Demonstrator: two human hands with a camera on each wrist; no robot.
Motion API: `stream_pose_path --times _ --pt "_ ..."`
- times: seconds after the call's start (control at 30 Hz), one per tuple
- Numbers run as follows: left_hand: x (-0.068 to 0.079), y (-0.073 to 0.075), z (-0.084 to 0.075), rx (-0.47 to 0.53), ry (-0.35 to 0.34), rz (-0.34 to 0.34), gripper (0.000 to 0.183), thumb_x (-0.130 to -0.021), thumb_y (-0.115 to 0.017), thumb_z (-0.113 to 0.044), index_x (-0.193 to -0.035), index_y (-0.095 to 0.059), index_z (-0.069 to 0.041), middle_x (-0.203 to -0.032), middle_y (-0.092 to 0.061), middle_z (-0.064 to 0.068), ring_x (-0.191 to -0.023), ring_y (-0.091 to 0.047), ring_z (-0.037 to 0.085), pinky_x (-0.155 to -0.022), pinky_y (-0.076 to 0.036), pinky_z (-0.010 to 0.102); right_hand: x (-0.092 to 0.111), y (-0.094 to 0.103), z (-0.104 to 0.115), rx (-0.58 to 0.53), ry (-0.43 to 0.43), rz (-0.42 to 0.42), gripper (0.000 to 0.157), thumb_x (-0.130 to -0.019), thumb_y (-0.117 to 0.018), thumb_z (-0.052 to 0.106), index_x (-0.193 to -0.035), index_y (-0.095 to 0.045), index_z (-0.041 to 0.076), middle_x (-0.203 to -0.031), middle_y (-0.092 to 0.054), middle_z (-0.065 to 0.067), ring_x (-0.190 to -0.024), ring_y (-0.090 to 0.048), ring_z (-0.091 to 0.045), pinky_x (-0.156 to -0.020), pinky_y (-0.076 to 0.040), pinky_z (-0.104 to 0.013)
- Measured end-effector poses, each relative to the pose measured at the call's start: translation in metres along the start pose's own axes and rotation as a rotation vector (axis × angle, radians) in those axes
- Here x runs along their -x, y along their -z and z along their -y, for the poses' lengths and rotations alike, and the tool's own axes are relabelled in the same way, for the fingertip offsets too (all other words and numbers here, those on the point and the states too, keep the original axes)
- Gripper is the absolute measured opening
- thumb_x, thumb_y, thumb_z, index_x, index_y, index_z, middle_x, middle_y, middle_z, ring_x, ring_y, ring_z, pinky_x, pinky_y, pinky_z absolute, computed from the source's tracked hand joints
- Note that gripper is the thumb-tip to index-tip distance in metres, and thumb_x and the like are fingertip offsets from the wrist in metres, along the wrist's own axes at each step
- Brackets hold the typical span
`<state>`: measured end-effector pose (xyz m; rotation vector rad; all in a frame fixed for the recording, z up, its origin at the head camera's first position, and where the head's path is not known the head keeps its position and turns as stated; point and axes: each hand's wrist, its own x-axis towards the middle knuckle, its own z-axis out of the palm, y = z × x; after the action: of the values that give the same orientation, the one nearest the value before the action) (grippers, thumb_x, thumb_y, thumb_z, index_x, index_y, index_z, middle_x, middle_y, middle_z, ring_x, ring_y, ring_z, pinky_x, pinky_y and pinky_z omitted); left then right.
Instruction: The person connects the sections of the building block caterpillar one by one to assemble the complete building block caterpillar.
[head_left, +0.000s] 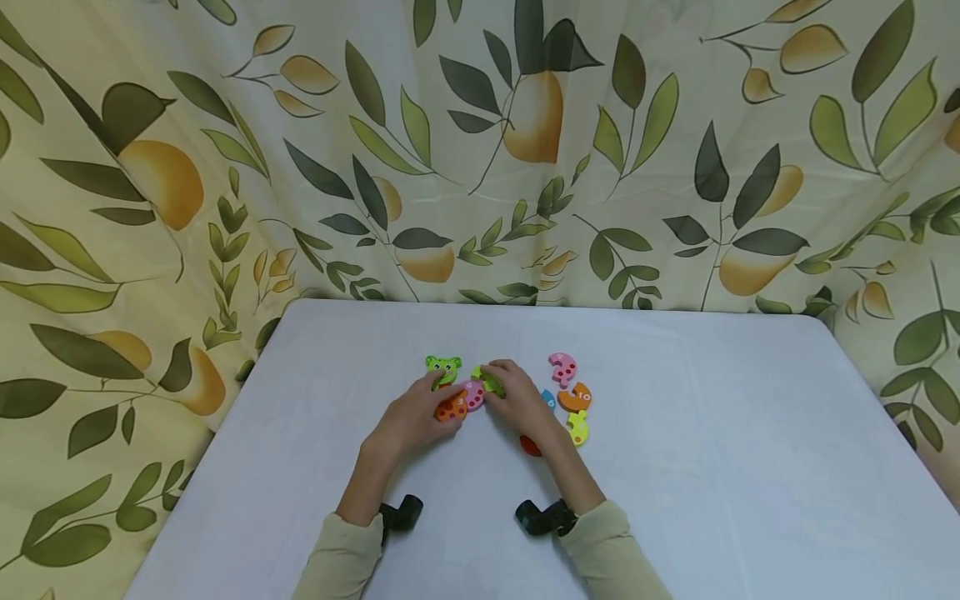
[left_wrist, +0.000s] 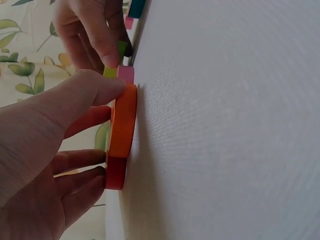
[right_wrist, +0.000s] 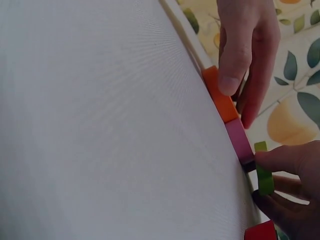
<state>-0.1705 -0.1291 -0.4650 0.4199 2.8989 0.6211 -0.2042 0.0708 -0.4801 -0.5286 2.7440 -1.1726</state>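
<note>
A row of flat, colourful puzzle pieces lies on the white table, with a green animal-face piece (head_left: 444,364) at its left end. My left hand (head_left: 408,418) holds the spotted orange puzzle piece (head_left: 452,409) between thumb and fingers; a red piece (left_wrist: 116,174) adjoins it in the left wrist view. To the right, a spotted pink piece (head_left: 474,397) touches the orange one. My right hand (head_left: 527,407) pinches a green puzzle piece (right_wrist: 265,175) at the pink piece's end. In the right wrist view this green piece stands slightly tilted; fingers partly cover it in the head view.
Right of my right hand lie loose pieces: pink (head_left: 562,369), orange (head_left: 575,397), yellow (head_left: 578,428) and blue (head_left: 549,400). A red piece (head_left: 529,446) is partly under the right forearm. A leaf-patterned curtain (head_left: 480,208) hangs behind the table's (head_left: 750,467) far edge.
</note>
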Motion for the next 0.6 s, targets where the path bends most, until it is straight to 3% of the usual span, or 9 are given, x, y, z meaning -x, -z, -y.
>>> stream_pose_path --times 0.6 --pt "0.0013 0.001 0.0003 0.02 -0.001 0.007 0.054 -0.088 -0.069 -0.035 -0.139 -0.054 -0.026 -0.153 -0.038 0.01 -0.14 -0.04 0.032 -0.106 -0.043 0.053 -0.0002 -0.0015 -0.002 0.034 0.009 0.012 0.042 -0.093 -0.064 0.015 -0.134 -0.057 0.007 -0.142 -0.05 -0.015 -0.134 -0.046 -0.033 -0.111 -0.04 -0.048"
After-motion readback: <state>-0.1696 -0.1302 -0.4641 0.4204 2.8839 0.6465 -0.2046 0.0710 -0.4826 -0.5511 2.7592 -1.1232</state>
